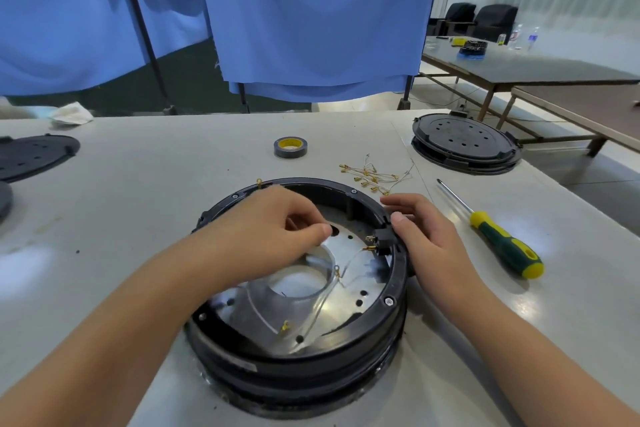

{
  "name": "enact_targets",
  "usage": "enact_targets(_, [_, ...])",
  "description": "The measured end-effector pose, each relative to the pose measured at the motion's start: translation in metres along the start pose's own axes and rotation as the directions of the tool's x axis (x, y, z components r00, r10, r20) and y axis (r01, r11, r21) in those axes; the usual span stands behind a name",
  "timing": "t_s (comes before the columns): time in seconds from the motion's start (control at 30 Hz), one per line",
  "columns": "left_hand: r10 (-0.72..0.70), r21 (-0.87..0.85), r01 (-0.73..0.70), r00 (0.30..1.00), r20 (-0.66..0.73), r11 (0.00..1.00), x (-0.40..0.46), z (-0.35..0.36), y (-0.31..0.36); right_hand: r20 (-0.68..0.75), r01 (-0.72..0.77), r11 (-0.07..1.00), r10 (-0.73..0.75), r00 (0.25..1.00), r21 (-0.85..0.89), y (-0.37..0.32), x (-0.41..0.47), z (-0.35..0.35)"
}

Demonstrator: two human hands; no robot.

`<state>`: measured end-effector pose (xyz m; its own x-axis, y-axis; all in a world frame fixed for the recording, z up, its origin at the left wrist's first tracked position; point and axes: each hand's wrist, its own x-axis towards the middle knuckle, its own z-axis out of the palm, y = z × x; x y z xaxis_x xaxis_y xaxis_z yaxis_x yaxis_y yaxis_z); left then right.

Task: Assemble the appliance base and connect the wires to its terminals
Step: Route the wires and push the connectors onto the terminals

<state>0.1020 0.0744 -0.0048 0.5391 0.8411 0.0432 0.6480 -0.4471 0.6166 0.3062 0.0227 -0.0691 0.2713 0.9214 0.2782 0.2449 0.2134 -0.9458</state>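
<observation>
Blue curtains (311,17) hang behind the grey table (156,191) where I work. At the center, close to me, sits the round black appliance base (398,274), open on top, with a shiny metal plate (356,263) inside it. My left hand (273,229) is over the base, at about 11 o'clock of the ring, with the fingers curled and the thumb pressed to the fingertips; it seems to pinch a thin wire, but I cannot tell for sure what is held. My right hand (426,232) rests on the rim at 2 o'clock, fingers relaxed and nearly straight, thumb beside the black terminal block (382,243). A clear-sleeved wire (325,302) with a gold end lies on the plate and runs up to this block.

At 1 o'clock from the base lies a small bundle of spare wires (372,175) with gold connectors. At 3 o'clock is a screwdriver (502,243) with a green and yellow handle. At 12 o'clock stands a roll of tape (291,147). 1 more black round base (464,144) sits at the far right, and another black disc (31,156) at the far left.
</observation>
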Motion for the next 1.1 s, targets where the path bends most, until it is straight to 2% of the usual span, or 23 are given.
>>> enact_targets(0.07, [-0.002, -0.005, 0.002, 0.984, -0.178, 1.0, -0.003, -0.01, -0.011, -0.084, -0.027, 1.0, 0.027, 0.996, 0.011, -0.002, 0.006, -0.003])
enact_targets(0.13, [0.004, 0.033, 0.007, 0.947, -0.321, 0.999, -0.003, -0.018, -0.022, -0.17, -0.004, 0.99, -0.02, 0.985, -0.142, -0.002, 0.017, -0.01])
enact_targets(0.2, [-0.001, 0.103, 0.047, 0.914, -0.406, 0.994, 0.0, -0.022, -0.033, -0.18, -0.004, 0.947, -0.058, 0.982, -0.322, -0.003, 0.03, -0.017])
enact_targets(0.27, [-0.039, 0.157, 0.109, 0.918, -0.394, 0.982, 0.003, -0.022, -0.042, -0.139, -0.039, 0.885, -0.029, 0.99, -0.463, -0.002, 0.044, -0.023])
enact_targets(0.4, [-0.118, 0.169, 0.163, 0.962, -0.245, 0.972, 0.008, -0.016, -0.046, -0.109, -0.135, 0.723, 0.083, 0.991, -0.678, 0.003, 0.073, -0.03])
enact_targets(0.53, [-0.137, 0.182, 0.181, 0.964, -0.229, 0.967, 0.014, -0.017, -0.047, -0.09, -0.188, 0.612, 0.188, 0.978, -0.768, 0.011, 0.096, -0.024])
enact_targets(0.63, [-0.146, 0.192, 0.192, 0.962, -0.23, 0.962, 0.017, -0.019, -0.047, -0.091, -0.196, 0.548, 0.213, 0.973, -0.814, 0.019, 0.106, -0.015])
enact_targets(0.8, [-0.134, 0.215, 0.19, 0.959, -0.251, 0.958, 0.026, -0.024, -0.048, -0.04, -0.129, 0.411, 0.219, 0.975, -0.903, 0.021, 0.119, -0.01])
enact_targets(0.93, [-0.123, 0.21, 0.19, 0.947, -0.295, 0.959, 0.03, -0.023, -0.051, 0.027, -0.068, 0.324, 0.28, 0.959, -0.944, 0.018, 0.126, -0.009])
enact_targets(1.1, [-0.089, 0.244, 0.175, 0.941, -0.326, 0.954, 0.028, -0.018, -0.053, 0.155, 0.091, 0.289, 0.205, 0.966, -0.953, 0.019, 0.13, -0.015])
